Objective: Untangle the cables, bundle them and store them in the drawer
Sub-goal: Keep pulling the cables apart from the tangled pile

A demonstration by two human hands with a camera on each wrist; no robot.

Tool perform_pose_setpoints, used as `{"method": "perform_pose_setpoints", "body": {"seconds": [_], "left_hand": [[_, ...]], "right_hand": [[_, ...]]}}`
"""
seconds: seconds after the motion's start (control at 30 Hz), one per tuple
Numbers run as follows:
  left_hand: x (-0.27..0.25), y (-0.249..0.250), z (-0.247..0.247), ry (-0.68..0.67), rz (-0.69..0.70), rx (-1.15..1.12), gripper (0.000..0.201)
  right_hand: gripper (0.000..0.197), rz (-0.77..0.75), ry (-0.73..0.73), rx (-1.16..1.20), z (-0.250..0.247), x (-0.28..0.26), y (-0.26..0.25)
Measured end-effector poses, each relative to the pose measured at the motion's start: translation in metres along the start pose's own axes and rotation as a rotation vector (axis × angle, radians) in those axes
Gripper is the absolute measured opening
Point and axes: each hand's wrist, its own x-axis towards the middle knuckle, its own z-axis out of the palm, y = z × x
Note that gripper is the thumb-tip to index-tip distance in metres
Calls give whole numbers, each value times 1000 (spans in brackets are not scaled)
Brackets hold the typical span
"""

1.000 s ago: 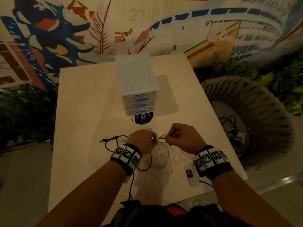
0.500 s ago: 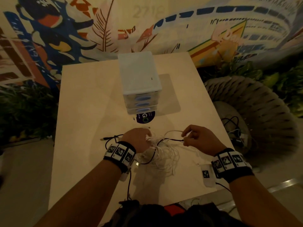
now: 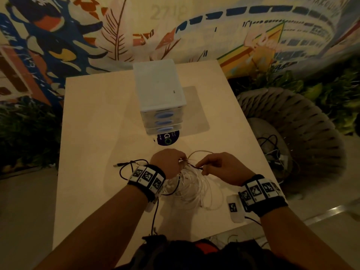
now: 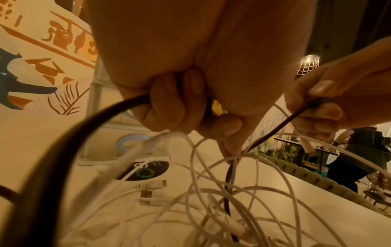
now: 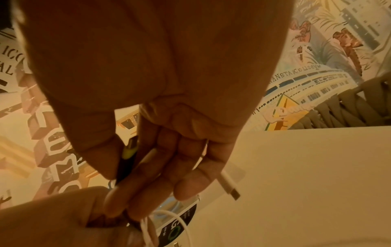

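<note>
Left hand (image 3: 167,160) grips thick black rubber cable (image 4: 69,147); right hand (image 3: 218,166) pinches thin black cable (image 4: 273,132) plus white cable. Tangled white cable heap (image 3: 194,189) on pale worktop (image 3: 93,133) beneath hands. White plastic three-drawer unit (image 3: 158,88) beyond hands.

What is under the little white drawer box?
A dark round sticker peeks out from under the drawer box front, on the table. The rest of the sticker is covered by the box.

A woven chair (image 3: 303,121) stands beside the table (image 3: 93,117) under a mural (image 3: 58,36).
</note>
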Motion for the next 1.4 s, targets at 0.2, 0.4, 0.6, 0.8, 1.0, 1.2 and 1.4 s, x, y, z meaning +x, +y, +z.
{"method": "perform_pose_setpoints", "body": {"seconds": [0.2, 0.4, 0.6, 0.8, 1.0, 1.2, 1.4], "left_hand": [[-4, -3, 5, 85, -30, 40, 27], [-7, -7, 5, 124, -72, 20, 28], [-10, -12, 0, 107, -124, 14, 30], [-17, -6, -2, 87, -42, 13, 31], [-23, -6, -1, 110, -19, -48, 30], [-31, -8, -1, 135, -20, -53, 30], [-35, -2, -3, 146, 24, -27, 35]], "right_hand": [[24, 41, -16, -101, -1, -15, 15], [27, 113, -94, -245, 13, -23, 24], [12, 149, 79, -203, 13, -27, 33], [26, 210, 52, -157, 20, -15, 23], [24, 213, 83, -233, 32, 3, 25], [25, 166, -79, -265, 35, 4, 19], [35, 207, -33, -35, 43, 19, 15]]}}
